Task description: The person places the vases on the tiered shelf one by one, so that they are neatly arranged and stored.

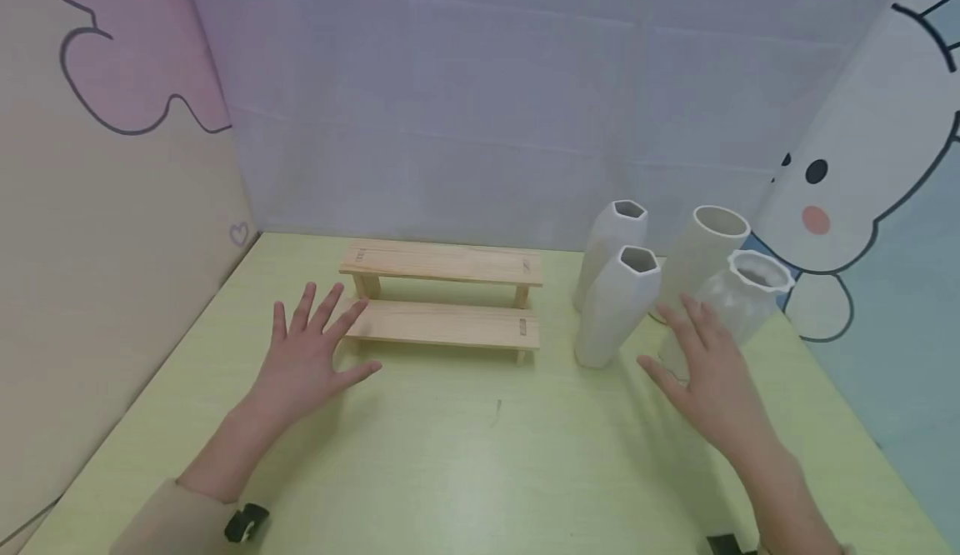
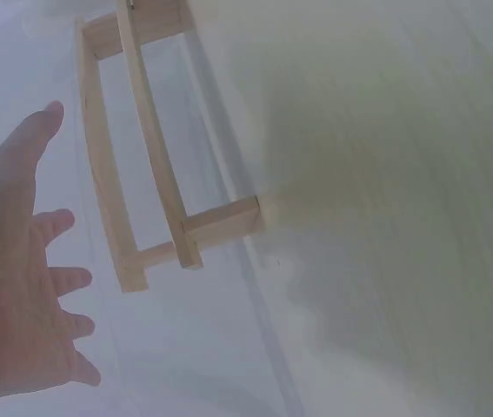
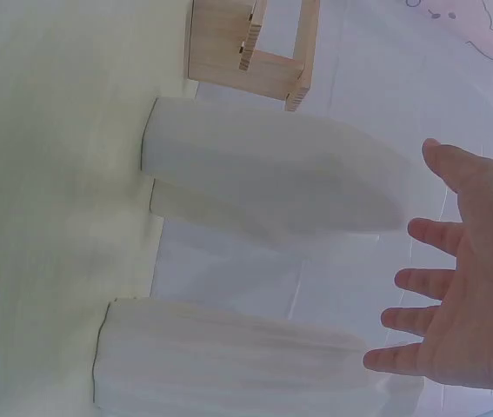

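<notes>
A two-step wooden stand (image 1: 442,324) sits toward the back of the table, its upper board behind the lower one. The left hand (image 1: 300,369) hovers at its left front, fingers spread and holding nothing; in the left wrist view that hand (image 2: 20,278) is beside the stand (image 2: 98,148). Right of the stand are two faceted white vases (image 1: 617,309), (image 1: 609,242). Farther right stand a round-mouthed vase (image 1: 701,247) and a wavy-rimmed vase (image 1: 738,301). The right hand (image 1: 720,388), fingers spread and empty, partly covers the wavy-rimmed one; the right wrist view shows this hand (image 3: 481,287) near the vases (image 3: 263,165).
The light green tabletop (image 1: 450,455) extends in front of the stand and vases. A pale cloth backdrop (image 1: 450,105) hangs behind the table, with a cartoon-printed wall (image 1: 847,172) on the right and another printed wall (image 1: 127,205) on the left.
</notes>
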`<action>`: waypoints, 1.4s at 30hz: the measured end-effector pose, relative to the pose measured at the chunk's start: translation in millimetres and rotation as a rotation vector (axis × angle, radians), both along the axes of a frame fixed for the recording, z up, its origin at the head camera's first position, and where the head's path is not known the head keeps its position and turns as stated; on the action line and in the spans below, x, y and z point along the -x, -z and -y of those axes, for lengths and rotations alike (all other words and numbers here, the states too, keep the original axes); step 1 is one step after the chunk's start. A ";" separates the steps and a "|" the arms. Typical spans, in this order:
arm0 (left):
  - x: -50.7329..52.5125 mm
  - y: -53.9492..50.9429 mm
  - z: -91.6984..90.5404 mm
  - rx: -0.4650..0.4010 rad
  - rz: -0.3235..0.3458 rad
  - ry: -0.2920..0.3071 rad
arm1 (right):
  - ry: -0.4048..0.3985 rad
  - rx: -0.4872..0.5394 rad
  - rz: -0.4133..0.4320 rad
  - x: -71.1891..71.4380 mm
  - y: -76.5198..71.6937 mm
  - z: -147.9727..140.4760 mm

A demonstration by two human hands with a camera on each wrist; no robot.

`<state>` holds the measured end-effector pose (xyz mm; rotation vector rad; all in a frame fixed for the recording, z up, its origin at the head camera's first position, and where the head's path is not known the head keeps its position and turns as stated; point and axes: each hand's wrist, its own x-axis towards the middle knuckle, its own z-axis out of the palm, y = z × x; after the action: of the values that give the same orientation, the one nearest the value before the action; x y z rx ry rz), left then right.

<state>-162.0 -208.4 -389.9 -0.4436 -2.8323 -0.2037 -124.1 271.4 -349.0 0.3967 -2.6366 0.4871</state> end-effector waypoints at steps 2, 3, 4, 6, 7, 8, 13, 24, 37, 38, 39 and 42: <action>4.6 0.7 3.0 -0.009 -0.004 0.003 | 0.005 0.028 -0.001 4.1 -3.6 -1.0; 6.6 0.8 4.6 -0.018 -0.005 0.006 | 0.007 0.042 -0.003 6.0 -5.2 -1.2; 8.8 1.2 6.1 -0.028 -0.005 0.009 | 0.007 0.055 -0.004 8.0 -6.6 -1.5; 13.1 1.4 9.4 -0.055 0.005 0.017 | 0.004 0.079 -0.004 12.2 -9.0 -1.7; 15.1 1.4 11.1 -0.070 0.011 0.022 | 0.002 0.092 -0.003 14.2 -9.9 -1.4; 17.1 1.6 12.6 -0.086 0.017 0.026 | 0.002 0.104 0.000 16.2 -10.8 -1.0; 30.3 5.4 22.3 -0.173 0.046 0.053 | 0.047 0.176 0.048 24.0 -16.6 2.7; 56.8 23.9 47.8 -0.437 0.231 0.069 | 0.002 0.368 0.049 49.1 -12.8 6.7; 69.3 34.8 62.0 -0.646 0.453 0.125 | -0.118 0.547 0.108 69.1 0.2 7.1; 70.1 35.6 62.9 -0.666 0.470 0.135 | -0.123 0.563 0.117 69.8 0.8 7.4; 70.7 36.5 63.8 -0.681 0.489 0.144 | -0.126 0.576 0.122 70.5 1.6 7.7; 71.2 38.4 65.9 -0.723 0.548 0.164 | -0.140 0.615 0.128 71.9 3.8 8.6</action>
<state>-233.2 -274.3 -428.3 -0.4980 -2.9146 -1.5175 -196.0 262.7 -352.8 0.3550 -2.4154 1.3538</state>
